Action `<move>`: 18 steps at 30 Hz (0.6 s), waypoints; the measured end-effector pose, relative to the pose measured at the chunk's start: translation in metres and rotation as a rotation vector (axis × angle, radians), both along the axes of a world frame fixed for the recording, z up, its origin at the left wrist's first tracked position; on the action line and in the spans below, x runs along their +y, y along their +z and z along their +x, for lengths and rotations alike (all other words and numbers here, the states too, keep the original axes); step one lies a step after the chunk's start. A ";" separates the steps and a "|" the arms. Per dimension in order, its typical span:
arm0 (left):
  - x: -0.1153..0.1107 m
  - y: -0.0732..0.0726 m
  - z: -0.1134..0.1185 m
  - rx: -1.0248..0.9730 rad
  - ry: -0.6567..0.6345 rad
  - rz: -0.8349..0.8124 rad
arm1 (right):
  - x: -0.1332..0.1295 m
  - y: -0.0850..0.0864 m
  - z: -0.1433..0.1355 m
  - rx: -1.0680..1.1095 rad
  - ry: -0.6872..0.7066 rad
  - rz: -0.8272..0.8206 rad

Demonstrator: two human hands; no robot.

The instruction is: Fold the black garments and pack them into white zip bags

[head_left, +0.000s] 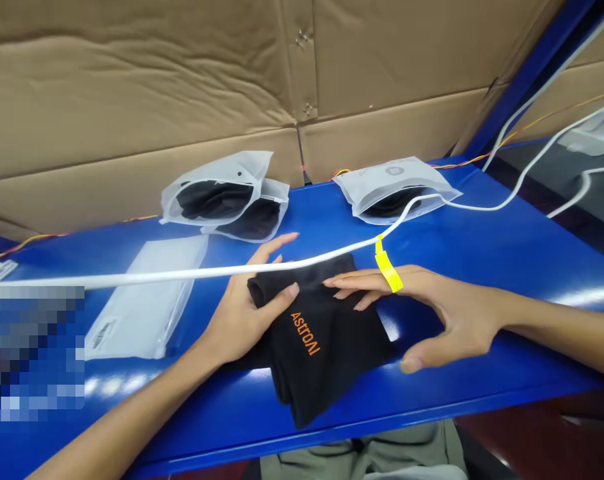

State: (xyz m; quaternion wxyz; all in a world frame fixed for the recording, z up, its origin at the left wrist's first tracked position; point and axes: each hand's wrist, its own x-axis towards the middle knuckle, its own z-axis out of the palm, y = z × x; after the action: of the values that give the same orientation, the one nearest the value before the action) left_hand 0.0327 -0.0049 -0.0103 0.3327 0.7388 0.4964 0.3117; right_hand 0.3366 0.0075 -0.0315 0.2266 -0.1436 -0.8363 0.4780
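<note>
Resting my left hand (237, 323) at the left edge of the folded black cloth (345, 333), I have its thumb on top and its forefinger stretched past the far edge; the other fingers are partly hidden, so I cannot tell whether they pinch fabric; my right hand (449, 307) is spread, thumb well apart from fingers whose tips are over the cloth; the cloth lies on the blue table (512, 253), orange lettering (306, 333) upward; a white cable (232, 270) with a yellow tag (388, 270) crosses in front, nearer the camera; left of my left hand lies a flat white pouch (149, 293); farther back are two overlapping open pouches (252, 173) with black contents (215, 199) and a similar pouch (382, 179) to the right, before brown panels (407, 137).
</note>
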 end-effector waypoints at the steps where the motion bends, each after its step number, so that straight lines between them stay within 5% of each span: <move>1: 0.001 -0.001 0.000 -0.025 0.035 -0.010 | -0.001 -0.003 -0.001 -0.008 -0.036 0.120; 7: 0.004 -0.006 0.001 -0.365 0.249 -0.238 | -0.007 -0.019 -0.005 -0.159 -0.177 0.859; 13: 0.004 0.002 0.013 -0.682 0.447 -0.409 | -0.008 -0.019 -0.008 -0.205 -0.435 0.865; 18: 0.006 0.004 0.014 -0.732 0.459 -0.419 | -0.005 -0.023 -0.012 -0.182 -0.538 0.758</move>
State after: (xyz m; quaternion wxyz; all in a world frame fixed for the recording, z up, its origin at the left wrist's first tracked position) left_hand 0.0469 0.0006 -0.0065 0.5499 0.3691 0.5491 0.5098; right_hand 0.3246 0.0030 -0.0546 0.3047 -0.3035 -0.9015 0.0488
